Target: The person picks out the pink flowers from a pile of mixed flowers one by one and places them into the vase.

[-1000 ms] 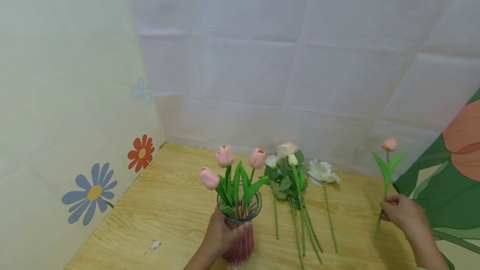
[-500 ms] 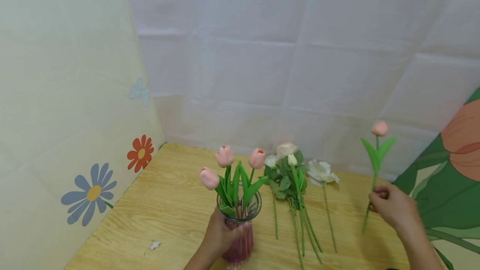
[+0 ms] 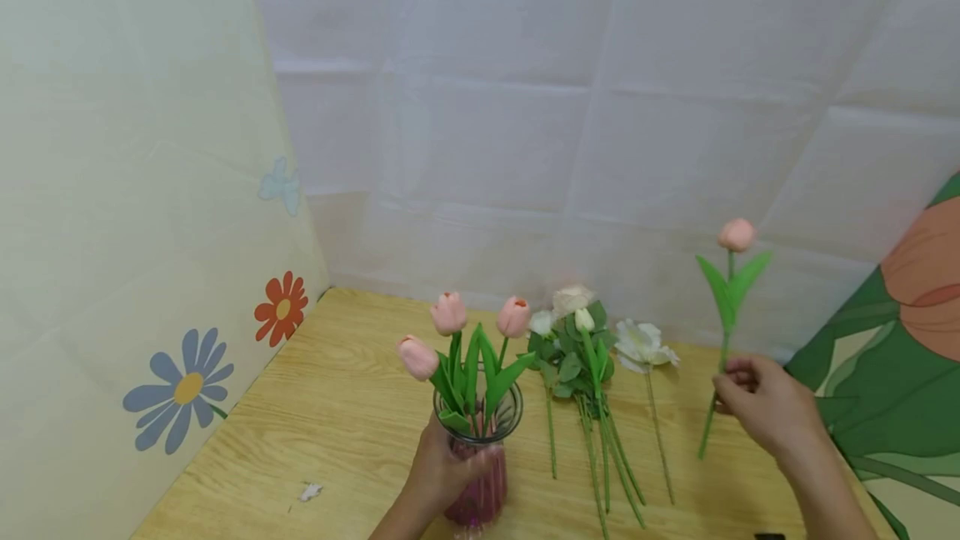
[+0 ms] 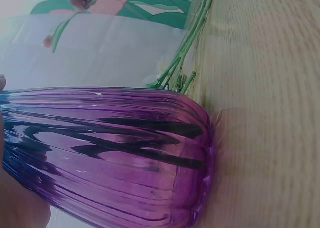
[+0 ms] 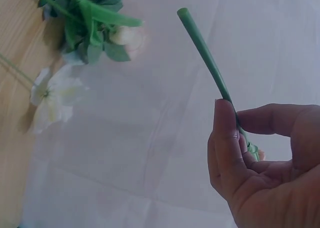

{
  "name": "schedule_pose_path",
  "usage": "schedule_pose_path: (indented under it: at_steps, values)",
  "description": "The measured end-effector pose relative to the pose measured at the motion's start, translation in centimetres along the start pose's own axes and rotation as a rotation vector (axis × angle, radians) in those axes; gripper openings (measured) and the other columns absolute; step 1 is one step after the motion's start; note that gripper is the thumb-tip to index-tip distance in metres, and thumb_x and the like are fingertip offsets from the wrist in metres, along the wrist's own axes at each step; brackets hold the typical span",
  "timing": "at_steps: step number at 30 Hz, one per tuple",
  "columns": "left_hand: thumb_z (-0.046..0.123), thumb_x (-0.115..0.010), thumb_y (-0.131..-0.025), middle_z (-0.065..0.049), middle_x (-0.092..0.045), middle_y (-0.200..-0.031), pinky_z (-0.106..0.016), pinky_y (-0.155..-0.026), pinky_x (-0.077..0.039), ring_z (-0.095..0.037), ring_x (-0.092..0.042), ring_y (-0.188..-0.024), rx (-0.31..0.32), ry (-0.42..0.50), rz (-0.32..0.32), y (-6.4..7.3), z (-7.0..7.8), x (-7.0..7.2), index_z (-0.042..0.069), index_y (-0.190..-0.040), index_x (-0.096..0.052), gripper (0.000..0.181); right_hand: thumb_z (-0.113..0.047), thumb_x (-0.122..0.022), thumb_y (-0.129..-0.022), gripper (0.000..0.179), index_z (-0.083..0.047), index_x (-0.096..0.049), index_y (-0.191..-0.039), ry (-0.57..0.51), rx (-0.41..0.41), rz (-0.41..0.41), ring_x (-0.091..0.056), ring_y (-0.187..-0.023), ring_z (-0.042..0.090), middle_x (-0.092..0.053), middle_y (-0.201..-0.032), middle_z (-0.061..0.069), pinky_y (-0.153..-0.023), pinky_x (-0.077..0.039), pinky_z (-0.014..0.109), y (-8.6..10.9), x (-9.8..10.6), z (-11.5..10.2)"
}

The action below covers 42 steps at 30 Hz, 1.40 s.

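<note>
A ribbed purple-pink glass vase stands on the wooden table, with three pink tulips leaning in its mouth. My left hand grips the vase's side, thumb across the front. Through the glass in the left wrist view, dark stems show inside the vase. At the right, my right hand pinches the green stem of another pink tulip between thumb and fingers, held upright above the table. In the right wrist view the stem's cut end sticks out past the fingertips; the bloom is mostly hidden behind the hand.
Between the hands lie a cream rose with leaves, a white tulip and a white open-petalled flower, stems toward me. A white scrap mark is on the table at left. Fabric walls enclose the back and sides.
My right hand has moved left and slightly up with the pink tulip, coming nearer the lying flowers. The left hand and the vase have stayed in place.
</note>
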<state>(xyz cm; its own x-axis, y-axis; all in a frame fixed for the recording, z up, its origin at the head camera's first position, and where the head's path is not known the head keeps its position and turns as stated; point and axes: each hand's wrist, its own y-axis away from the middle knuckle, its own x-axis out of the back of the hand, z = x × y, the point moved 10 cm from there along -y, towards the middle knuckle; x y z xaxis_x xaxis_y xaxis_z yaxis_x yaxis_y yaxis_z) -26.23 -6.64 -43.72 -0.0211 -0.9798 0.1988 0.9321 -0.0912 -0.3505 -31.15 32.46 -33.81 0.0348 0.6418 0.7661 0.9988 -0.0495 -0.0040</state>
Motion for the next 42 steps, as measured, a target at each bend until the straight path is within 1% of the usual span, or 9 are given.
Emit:
schedule_pose_path:
  at_steps: [7, 14, 17, 21, 24, 27, 31, 37, 42]
  values:
    - [0.027, -0.081, -0.083, -0.009, -0.063, -0.130, -0.038, -0.103, -0.054, -0.029, -0.063, -0.118, 0.003, -0.005, -0.002, 0.0, -0.1, 0.0, 0.008, -0.139, -0.044, 0.070, -0.024, -0.051, -0.105, 0.054, 0.018, -0.040, -0.136, -0.087, 0.049, -0.001, -0.068, -0.078, 0.012, -0.062, -0.111, 0.023, -0.067, -0.060, 0.028, 1.1, -0.7, -2.8]
    - [0.027, -0.081, -0.083, -0.009, -0.063, -0.130, -0.039, -0.102, -0.054, -0.028, -0.063, -0.118, -0.003, 0.000, -0.003, -0.1, -0.1, -0.1, 0.010, -0.138, -0.044, 0.068, -0.014, -0.056, -0.103, 0.039, 0.015, -0.047, -0.127, -0.120, 0.146, 0.083, -0.064, -0.076, 0.005, -0.064, -0.104, 0.020, -0.065, -0.061, 0.024, 2.4, -0.9, -5.7]
    - [0.028, -0.081, -0.084, -0.007, -0.063, -0.130, -0.038, -0.103, -0.054, -0.026, -0.063, -0.118, 0.005, 0.008, -0.005, -0.1, -0.4, -0.2, 0.012, -0.139, -0.044, 0.068, -0.011, -0.056, -0.103, 0.035, 0.014, -0.047, -0.125, -0.143, 0.166, 0.098, -0.061, -0.077, 0.001, -0.062, -0.103, 0.020, -0.065, -0.061, 0.023, 2.8, -1.3, -6.7]
    - [0.027, -0.080, -0.084, -0.007, -0.063, -0.130, -0.038, -0.103, -0.054, -0.026, -0.063, -0.118, 0.001, 0.013, -0.009, -0.1, -0.4, -0.2, 0.011, -0.139, -0.043, 0.069, -0.010, -0.056, -0.102, 0.030, 0.011, -0.049, -0.123, -0.163, 0.190, 0.113, -0.059, -0.079, -0.003, -0.061, -0.103, 0.019, -0.067, -0.061, 0.023, 3.4, -1.7, -8.0]
    - [0.026, -0.080, -0.084, -0.007, -0.063, -0.130, -0.038, -0.103, -0.054, -0.026, -0.063, -0.118, -0.006, 0.016, -0.009, -0.1, -0.3, -0.2, 0.011, -0.140, -0.043, 0.069, -0.010, -0.057, -0.103, 0.029, 0.009, -0.050, -0.123, -0.166, 0.204, 0.114, -0.061, -0.081, -0.001, -0.062, -0.104, 0.018, -0.069, -0.062, 0.024, 3.7, -2.0, -9.0]
    - [0.026, -0.080, -0.084, -0.006, -0.063, -0.130, -0.037, -0.102, -0.054, -0.024, -0.063, -0.117, 0.002, 0.029, -0.008, -0.2, -0.3, -0.1, 0.013, -0.140, -0.043, 0.069, -0.014, -0.057, -0.103, 0.029, 0.006, -0.050, -0.124, -0.169, 0.211, 0.106, -0.063, -0.083, 0.000, -0.062, -0.106, 0.017, -0.071, -0.062, 0.024, 4.0, -2.3, -9.9]
    - [0.026, -0.080, -0.084, -0.006, -0.063, -0.130, -0.036, -0.102, -0.054, -0.024, -0.063, -0.117, 0.003, 0.033, -0.011, -0.2, -0.4, -0.2, 0.013, -0.140, -0.043, 0.068, -0.014, -0.058, -0.103, 0.028, 0.005, -0.051, -0.123, -0.198, 0.231, 0.106, -0.063, -0.084, 0.002, -0.062, -0.106, 0.017, -0.071, -0.062, 0.024, 4.3, -2.6, -11.1]
    - [0.026, -0.080, -0.084, -0.008, -0.062, -0.132, -0.038, -0.104, -0.053, -0.027, -0.062, -0.120, 0.005, 0.019, -0.015, -0.2, -0.4, -0.2, 0.011, -0.140, -0.042, 0.070, -0.011, -0.060, -0.101, 0.027, 0.005, -0.053, -0.122, -0.223, 0.286, 0.145, -0.064, -0.085, 0.005, -0.062, -0.107, 0.018, -0.071, -0.062, 0.023, 4.9, -2.8, -13.0]
    - [0.026, -0.080, -0.084, -0.009, -0.062, -0.133, -0.040, -0.106, -0.052, -0.029, -0.061, -0.121, 0.017, 0.016, -0.023, -0.1, -0.3, -0.2, 0.010, -0.140, -0.042, 0.069, -0.005, -0.061, -0.100, 0.025, 0.006, -0.053, -0.121, -0.274, 0.341, 0.150, -0.063, -0.087, 0.006, -0.061, -0.107, 0.018, -0.071, -0.062, 0.024, 5.4, -3.2, -14.5]
